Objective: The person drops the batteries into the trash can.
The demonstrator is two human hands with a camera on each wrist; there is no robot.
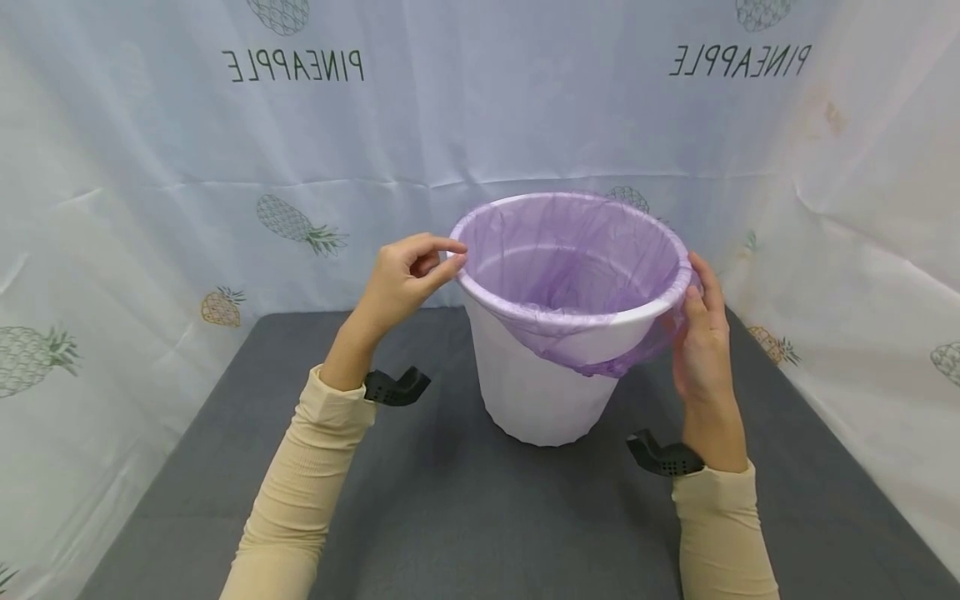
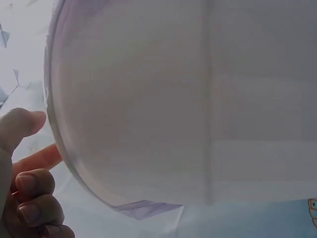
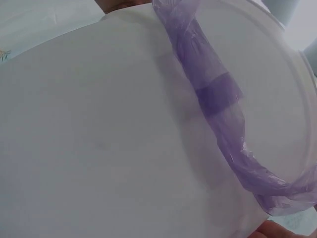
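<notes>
A white trash bin [image 1: 536,392] stands upright, lined with a thin purple trash bag [image 1: 570,250]. The bag folds over part of the rim, its gathered edge hanging outside at the front right. At the rim's left side is my left hand [image 1: 408,275], thumb and index fingertips close together there; the left wrist view shows its other fingers [image 2: 37,213] curled and a gap between thumb and index. On the right, my right hand [image 1: 703,342] holds the bag's overhang against the rim, thumb in front and fingers partly hidden. The overhang [image 3: 218,99] appears twisted in the right wrist view.
The bin rests on a dark grey table [image 1: 450,517]. Behind and beside it hangs a pale curtain [image 1: 420,108] with pineapple prints. Each wrist carries a black mount, the left mount [image 1: 397,387] and the right mount [image 1: 663,457].
</notes>
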